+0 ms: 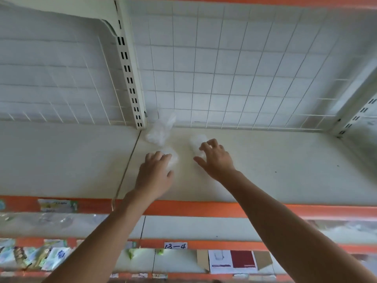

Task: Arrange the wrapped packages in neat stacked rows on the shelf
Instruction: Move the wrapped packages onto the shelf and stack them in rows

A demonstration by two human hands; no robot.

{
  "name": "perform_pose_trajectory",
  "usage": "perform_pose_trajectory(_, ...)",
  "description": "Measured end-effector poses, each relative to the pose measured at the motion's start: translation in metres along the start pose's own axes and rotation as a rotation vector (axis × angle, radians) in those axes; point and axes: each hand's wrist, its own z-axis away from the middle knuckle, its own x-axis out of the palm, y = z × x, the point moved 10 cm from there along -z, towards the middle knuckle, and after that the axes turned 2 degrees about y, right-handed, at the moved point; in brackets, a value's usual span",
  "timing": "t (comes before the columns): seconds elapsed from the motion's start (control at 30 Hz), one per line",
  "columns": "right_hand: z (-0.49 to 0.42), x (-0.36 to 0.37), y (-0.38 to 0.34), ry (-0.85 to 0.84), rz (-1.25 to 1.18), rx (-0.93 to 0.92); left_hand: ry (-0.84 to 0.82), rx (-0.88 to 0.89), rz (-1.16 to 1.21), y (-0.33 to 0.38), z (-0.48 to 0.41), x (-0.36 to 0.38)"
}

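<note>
Our two bare forearms rise from the bottom edge toward twelve o'clock, over the orange shelf edge [204,209] and onto the pale shelf [285,170]. We have our left hand [154,174] lying on the left wrapped package [173,158], a small bundle in clear film, with the fingers curled over it and the thumb at its near end, so this hand grasps it. Just at three o'clock from there, our right hand [217,160] is clawed round the right wrapped package [196,143], fingertips bent onto its top and the thumb spread beneath its near end, gripping it too. Both packages sit on the shelf near each other without touching. At twelve o'clock from our left hand, a crumpled clear plastic bag [160,130] rests at the foot of the slotted upright [128,68], against the white wire grid [244,68] that backs the shelf. Toward six o'clock, between our arms, we see a handwritten tag reading 13-4 [175,246] on a lower orange strip, a red and white card [234,261] at its four o'clock, and blurred green packets [51,256] at eight o'clock.
</note>
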Motion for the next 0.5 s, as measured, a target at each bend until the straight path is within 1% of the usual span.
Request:
perform_pose_trajectory(0.13,0.026,-0.014,0.022,0.084,0.011,0.086,0.069,0.182,0.188,0.036,0.010,0.006)
perform_pose_trajectory(0.2,0.038,-0.021,0.035,0.112,0.013,0.122,0.064,0.198,0.243,0.046,0.010,0.011)
perform_pose_trajectory(0.3,0.056,-0.029,0.056,0.133,-0.021,0.177,0.036,0.192,0.259,0.051,0.004,0.020)
perform_pose_trajectory(0.4,0.073,-0.034,0.079,0.153,-0.046,0.229,-0.009,0.235,0.270,0.063,-0.004,0.029)
perform_pose_trajectory(0.5,0.088,-0.039,0.103,0.136,-0.065,0.291,-0.032,0.269,0.284,0.087,-0.006,0.032)
